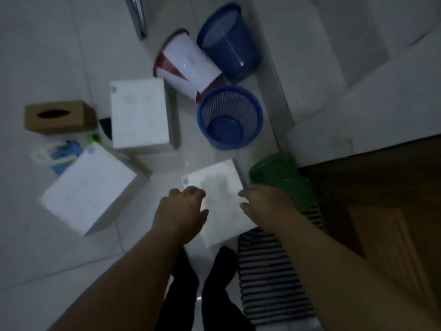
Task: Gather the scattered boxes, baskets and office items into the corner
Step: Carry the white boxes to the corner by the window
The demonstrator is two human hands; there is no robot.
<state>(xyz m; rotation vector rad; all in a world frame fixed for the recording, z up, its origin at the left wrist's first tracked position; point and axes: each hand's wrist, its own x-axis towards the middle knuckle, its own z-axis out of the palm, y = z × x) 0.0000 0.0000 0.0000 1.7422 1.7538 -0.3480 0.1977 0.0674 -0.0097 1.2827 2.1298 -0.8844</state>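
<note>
A white box (218, 194) lies on the pale tiled floor just in front of my feet. My left hand (181, 211) rests on its left edge and my right hand (265, 201) on its right edge, fingers curled over the sides. Two more white boxes stand further left, one at the back (139, 113) and one nearer (88, 187). A brown tissue box (58, 117) sits at far left. A green basket (284, 180) lies beside my right hand. Two blue baskets, the far one (229, 41) and the near one (229, 115), and a red and white bucket (188, 65) cluster by the wall.
A white wall base (334, 91) runs along the right, meeting a brown wooden door (381, 199). A striped mat (269, 278) lies by my dark-clad legs (214, 283). A blue item with white handles (59, 154) and a small green object (95, 138) lie between the boxes.
</note>
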